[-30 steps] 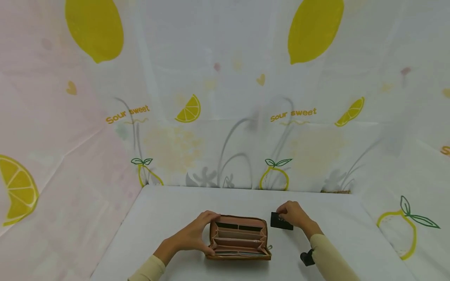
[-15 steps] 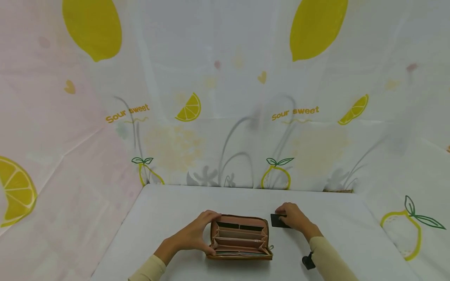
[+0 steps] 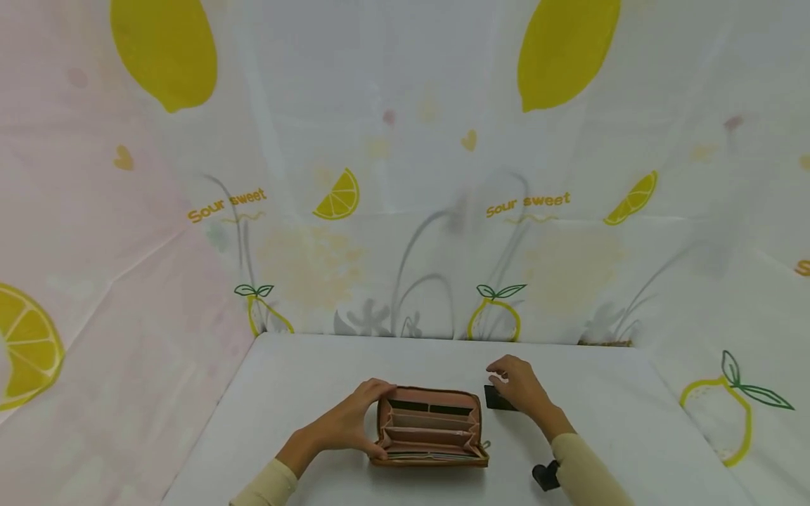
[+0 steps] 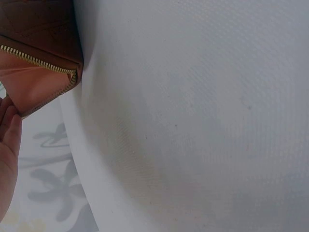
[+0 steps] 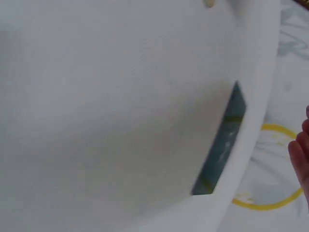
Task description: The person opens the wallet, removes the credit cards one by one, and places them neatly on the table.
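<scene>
A brown zip wallet (image 3: 433, 437) stands unzipped and spread on the white table, its pink lining and card slots showing. My left hand (image 3: 344, 425) grips its left side, thumb at the lower front corner and fingers on the upper edge. In the left wrist view, the fingers pinch the wallet (image 4: 41, 29) by the edge near its gold zip. To the wallet's right lies a flat black card (image 3: 496, 398). Over that card hovers my right hand (image 3: 525, 386), fingers loosely bent and holding nothing. The right wrist view shows the card (image 5: 221, 145) flat and apart from the fingers.
White table (image 3: 342, 358) surface surrounds the wallet and the card. A lemon-print curtain (image 3: 405, 267) rises behind the table and along both sides. A small black device (image 3: 545, 476) sits at the right wrist.
My right hand's fingers have let go of the black card and lifted off it. The card stays beside the wallet. The left hand and wallet have hardly moved.
</scene>
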`<state>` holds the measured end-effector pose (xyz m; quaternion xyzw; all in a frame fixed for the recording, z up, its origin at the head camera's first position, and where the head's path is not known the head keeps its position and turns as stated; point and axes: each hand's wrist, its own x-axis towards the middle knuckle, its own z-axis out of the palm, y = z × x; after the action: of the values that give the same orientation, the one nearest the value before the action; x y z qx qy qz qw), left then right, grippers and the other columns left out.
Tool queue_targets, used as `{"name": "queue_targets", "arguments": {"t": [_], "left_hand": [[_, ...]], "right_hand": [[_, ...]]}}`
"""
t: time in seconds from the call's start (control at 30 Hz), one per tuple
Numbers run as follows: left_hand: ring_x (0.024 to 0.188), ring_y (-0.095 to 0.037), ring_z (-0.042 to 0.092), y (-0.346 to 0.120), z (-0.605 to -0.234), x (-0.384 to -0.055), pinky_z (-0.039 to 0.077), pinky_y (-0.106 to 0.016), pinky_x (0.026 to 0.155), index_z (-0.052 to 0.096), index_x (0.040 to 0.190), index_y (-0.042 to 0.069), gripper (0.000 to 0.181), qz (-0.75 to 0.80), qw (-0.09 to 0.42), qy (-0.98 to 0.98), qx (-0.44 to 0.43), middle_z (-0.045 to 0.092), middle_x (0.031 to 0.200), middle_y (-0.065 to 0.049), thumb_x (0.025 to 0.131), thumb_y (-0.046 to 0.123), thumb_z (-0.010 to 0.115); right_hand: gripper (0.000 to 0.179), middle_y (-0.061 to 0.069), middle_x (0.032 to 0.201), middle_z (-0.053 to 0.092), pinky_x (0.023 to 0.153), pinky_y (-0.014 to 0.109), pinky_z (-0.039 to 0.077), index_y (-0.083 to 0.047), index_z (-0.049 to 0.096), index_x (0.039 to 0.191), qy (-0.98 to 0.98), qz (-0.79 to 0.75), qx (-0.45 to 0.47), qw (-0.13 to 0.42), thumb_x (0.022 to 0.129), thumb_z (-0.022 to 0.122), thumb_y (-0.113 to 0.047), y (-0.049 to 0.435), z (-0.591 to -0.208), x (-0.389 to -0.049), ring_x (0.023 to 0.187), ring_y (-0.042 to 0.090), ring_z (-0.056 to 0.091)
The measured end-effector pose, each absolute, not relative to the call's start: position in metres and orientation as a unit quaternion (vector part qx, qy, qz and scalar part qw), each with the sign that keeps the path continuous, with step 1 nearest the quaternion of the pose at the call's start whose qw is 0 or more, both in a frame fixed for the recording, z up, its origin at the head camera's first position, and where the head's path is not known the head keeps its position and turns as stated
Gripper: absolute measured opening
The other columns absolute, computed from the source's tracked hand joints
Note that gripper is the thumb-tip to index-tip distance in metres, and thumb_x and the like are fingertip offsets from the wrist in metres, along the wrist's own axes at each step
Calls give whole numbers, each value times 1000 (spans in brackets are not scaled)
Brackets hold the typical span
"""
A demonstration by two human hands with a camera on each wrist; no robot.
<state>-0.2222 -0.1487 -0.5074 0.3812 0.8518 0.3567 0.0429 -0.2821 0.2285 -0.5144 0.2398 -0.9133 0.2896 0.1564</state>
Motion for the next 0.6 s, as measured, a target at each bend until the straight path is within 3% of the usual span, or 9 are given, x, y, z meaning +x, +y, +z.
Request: {"name": "queue_targets", "arguments": {"t": [0.23,0.6], "left_hand": [[129,-17,39,-149,-505,-221,43,-41,108,38,147,12,102,358,42,851,381,40,140,3,66,50,87],[129,-18,40,-149,-505,-220,43,-41,108,38,146,12,102,356,41,852,381,40,140,2,66,50,87]], "right_hand": [[18,4,91,66,65,29,60,-2,72,96,-874,295,338,187,80,77,2,190,-479,-261,77,16,64],[3,-9,78,60,55,16,49,-10,74,87,-894,216,388,56,87,73,-8,160,-464,-234,67,-1,50]]}}
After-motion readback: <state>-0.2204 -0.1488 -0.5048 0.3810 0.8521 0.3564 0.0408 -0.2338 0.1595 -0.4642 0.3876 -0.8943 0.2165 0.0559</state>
